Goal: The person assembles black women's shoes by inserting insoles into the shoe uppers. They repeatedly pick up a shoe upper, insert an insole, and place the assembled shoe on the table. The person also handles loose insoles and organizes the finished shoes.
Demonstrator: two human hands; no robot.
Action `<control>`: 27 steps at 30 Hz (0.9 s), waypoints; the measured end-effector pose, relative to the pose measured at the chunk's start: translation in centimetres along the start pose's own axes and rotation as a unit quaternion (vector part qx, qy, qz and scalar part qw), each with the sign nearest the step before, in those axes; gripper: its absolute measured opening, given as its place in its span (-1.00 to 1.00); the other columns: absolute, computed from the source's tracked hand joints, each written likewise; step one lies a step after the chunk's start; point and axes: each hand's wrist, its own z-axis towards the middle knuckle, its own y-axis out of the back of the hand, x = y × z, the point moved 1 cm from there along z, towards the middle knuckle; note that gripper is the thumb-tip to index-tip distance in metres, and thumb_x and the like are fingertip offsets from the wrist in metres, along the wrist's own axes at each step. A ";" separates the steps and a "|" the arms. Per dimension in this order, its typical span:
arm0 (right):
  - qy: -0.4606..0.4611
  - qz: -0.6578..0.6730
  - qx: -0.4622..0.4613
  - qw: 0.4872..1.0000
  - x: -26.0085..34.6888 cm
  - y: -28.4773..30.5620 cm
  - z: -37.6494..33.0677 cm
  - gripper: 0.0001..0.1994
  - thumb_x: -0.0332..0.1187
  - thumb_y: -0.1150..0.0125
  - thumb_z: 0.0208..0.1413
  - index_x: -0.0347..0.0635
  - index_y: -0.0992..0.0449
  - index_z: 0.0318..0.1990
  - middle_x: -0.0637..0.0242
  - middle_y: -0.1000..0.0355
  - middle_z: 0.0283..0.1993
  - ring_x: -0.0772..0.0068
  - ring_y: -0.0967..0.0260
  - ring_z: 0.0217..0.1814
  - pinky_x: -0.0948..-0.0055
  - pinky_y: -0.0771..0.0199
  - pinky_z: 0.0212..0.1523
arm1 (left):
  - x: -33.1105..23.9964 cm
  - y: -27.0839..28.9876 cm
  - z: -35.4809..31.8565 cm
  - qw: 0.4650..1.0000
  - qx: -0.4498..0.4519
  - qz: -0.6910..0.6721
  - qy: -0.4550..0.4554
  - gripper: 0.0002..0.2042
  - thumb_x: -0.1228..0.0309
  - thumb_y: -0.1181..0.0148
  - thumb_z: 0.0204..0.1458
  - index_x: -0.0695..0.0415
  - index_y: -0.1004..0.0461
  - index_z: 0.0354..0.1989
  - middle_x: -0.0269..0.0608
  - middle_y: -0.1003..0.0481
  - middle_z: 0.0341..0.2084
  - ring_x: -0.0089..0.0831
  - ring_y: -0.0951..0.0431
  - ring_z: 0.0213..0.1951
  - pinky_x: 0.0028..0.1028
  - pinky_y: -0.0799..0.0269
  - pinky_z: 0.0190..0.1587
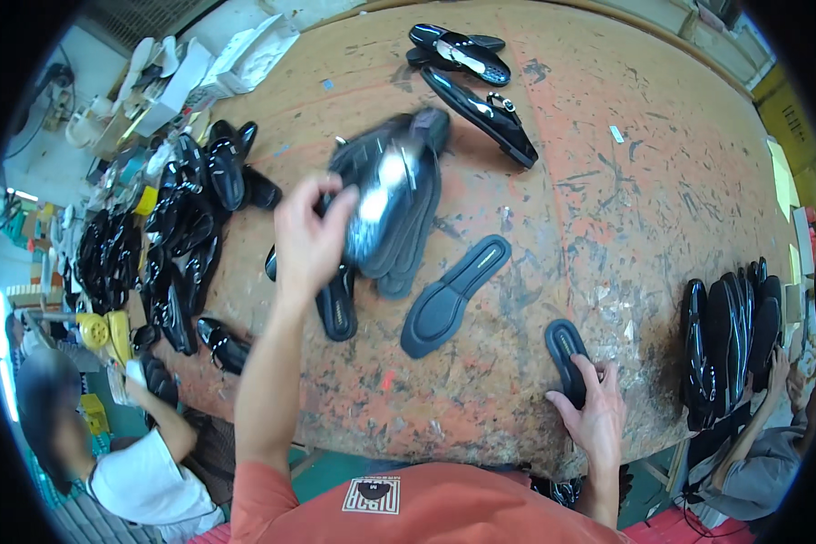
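The left hand [310, 238], raised in the middle of the frame, is closed around a black glossy shoe [385, 195], blurred with motion, held above a fanned stack of dark insoles [410, 245] on the worn orange-brown surface [644, 199]. The right hand [594, 412], at the lower right near the surface's edge, lies flat with fingers spread on a single black insole [564, 349]. Another insole [453, 295] lies alone between the two hands. At the top centre sit two black flat shoes [480, 86]. A heap of black shoes [168, 245] fills the left side, and a row of black soles [733, 340] stands at the right edge, where another person's hand [778, 367] touches them.
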 end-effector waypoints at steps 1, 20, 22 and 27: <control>0.016 -0.016 -0.019 1.000 0.1 -0.6 -0.4 -0.40 -0.22 -0.62 0.03 0.01 -0.52 0.24 -0.01 -0.44 0.12 -0.19 -0.50 0.14 -0.01 -0.55 0.12 | -0.8 1.6 -4.1 1.000 -0.010 0.002 -0.022 -0.84 0.48 -0.42 0.15 0.26 -0.66 -0.14 0.03 -0.67 -0.25 -0.16 -0.70 -0.15 -0.25 -0.58 0.01; 0.399 0.035 0.105 0.910 1.1 2.0 -2.8 -0.68 -0.38 -0.56 -0.05 -0.11 -0.72 -0.08 0.25 -0.62 -0.09 0.12 -0.59 -0.04 0.22 -0.60 0.04 | -2.7 0.9 -33.0 0.991 0.095 -0.060 0.076 -0.73 0.37 -0.47 0.12 0.19 -0.72 -0.05 0.00 -0.68 -0.11 -0.06 -0.67 -0.17 -0.18 -0.56 0.04; 0.430 -0.026 0.102 0.897 2.3 1.6 -3.2 -0.69 -0.36 -0.54 -0.04 -0.07 -0.75 -0.07 0.26 -0.64 -0.05 0.06 -0.59 -0.02 0.16 -0.61 0.03 | -3.3 2.1 -33.8 0.987 0.034 -0.069 0.138 -0.68 0.39 -0.50 0.12 0.19 -0.69 0.04 -0.06 -0.65 -0.11 -0.24 -0.66 -0.23 -0.27 -0.59 -0.08; 0.484 -0.016 0.099 0.869 6.0 -2.5 -3.8 -0.73 -0.33 -0.50 0.02 -0.07 -0.78 -0.08 0.29 -0.64 -0.03 0.07 -0.60 -0.01 0.12 -0.62 0.05 | -1.8 4.0 -39.2 0.859 0.032 -0.327 0.394 -0.66 0.54 -0.43 0.21 0.36 -0.61 0.14 -0.21 -0.52 -0.12 -0.55 -0.62 -0.30 -0.56 -0.67 -0.28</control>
